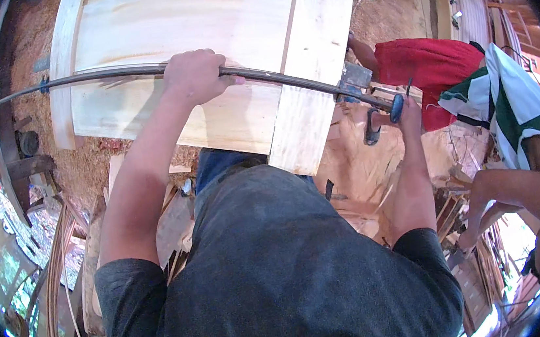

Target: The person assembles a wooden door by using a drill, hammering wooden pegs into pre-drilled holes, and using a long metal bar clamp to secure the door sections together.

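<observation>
Nearest, the dark shirt (pixel 293 265) of the person fills the lower middle; thin wooden strips (pixel 61 276) lean at the lower left, and broken offcuts (pixel 484 264) lie at the lower right; the left forearm covers part of the near edge of the wooden panel (pixel 182 20), which lies just in front of the body; a co-worker in red shorts (pixel 427 70) is close beside the right arm; farther off, brown sawdust (pixel 40 44) spreads past the panel's left edge.

The right grip (pixel 411 117) is at the right end of the bar clamp (pixel 314 85), touching by its blue end piece (pixel 396 108) and a thin dark rod; how far its fingers close I cannot tell; the left grip (pixel 195 78) is wrapped around the bar, over the panel's middle; the bar runs across the panel from side to side, beyond both edges.

The shirt is soft, faded cloth; the bar is long, slim, dark and metallic, bowed by the lens; the panel is pale, smooth wood with brownish grain streaks, broad boards set between two straight side pieces.
</observation>
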{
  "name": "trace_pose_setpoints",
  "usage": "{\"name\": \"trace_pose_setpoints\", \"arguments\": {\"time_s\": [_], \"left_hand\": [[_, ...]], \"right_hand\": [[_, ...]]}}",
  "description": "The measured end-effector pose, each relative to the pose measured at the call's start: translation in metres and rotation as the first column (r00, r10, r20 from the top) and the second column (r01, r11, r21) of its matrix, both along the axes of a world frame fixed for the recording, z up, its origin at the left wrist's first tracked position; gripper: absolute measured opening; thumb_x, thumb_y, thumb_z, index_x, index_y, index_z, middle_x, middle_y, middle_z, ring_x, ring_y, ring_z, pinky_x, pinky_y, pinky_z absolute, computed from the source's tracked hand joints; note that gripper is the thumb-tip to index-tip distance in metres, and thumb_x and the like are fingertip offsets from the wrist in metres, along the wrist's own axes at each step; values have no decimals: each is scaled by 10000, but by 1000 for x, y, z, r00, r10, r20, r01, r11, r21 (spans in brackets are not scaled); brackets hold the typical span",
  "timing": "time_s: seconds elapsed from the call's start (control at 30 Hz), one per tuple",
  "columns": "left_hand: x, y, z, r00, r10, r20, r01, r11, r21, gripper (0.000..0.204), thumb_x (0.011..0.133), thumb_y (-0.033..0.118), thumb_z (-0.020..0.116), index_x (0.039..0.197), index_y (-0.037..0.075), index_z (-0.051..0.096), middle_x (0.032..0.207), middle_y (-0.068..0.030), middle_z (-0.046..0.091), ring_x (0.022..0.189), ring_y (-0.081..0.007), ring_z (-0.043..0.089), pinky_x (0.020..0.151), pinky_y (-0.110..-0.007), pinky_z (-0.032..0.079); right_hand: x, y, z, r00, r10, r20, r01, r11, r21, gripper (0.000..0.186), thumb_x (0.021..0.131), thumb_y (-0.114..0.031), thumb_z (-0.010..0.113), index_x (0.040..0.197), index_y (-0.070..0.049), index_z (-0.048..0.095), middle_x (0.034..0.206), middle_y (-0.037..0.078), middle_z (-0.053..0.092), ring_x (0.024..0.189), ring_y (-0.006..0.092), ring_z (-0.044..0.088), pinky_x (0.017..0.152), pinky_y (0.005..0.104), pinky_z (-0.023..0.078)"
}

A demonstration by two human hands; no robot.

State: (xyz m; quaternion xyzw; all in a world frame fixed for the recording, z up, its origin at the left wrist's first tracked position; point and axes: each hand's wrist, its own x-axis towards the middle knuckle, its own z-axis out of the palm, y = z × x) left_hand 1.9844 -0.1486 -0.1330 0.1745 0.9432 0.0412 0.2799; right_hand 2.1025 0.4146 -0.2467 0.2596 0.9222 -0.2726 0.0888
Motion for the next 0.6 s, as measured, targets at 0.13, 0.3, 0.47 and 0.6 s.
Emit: {"name": "trace_pose_setpoints", "arguments": {"time_s": [0.13,0.3,0.47,0.6], "left_hand": [[-1,7,1,998,-56,-23,57,998,5,565,882,646,619,995,106,740,988,-121,720,981,-329,701,829,-460,566],[4,1,-4,999,-40,-31,42,998,45,542,867,627,631,969,110,755,979,-133,720,975,-343,702,840,-480,563],[7,1,3,999,-25,-43,27,999,45,555,862,654,623,964,127,763,981,-131,723,983,-335,704,842,-475,564],[10,-4,-4,991,-34,-126,45,995,87,574,817,676,654,930,123,755,900,-114,709,940,-332,704,812,-472,562]], "right_hand": [[-16,46,-8,910,220,351,-174,972,-156,340,1019,-281,487,984,-4,681,858,191,689,788,315,663,704,427,491],[-52,7,37,742,145,655,23,970,-241,300,975,-252,475,948,-105,735,602,18,560,429,121,440,405,301,312],[-10,-6,35,994,-22,110,78,838,-540,272,991,-115,464,1108,-74,705,797,6,642,593,87,554,496,258,416],[1,-6,19,924,-372,88,305,578,-757,263,995,-71,489,1189,-74,667,897,-15,658,705,87,612,579,228,486]]}}
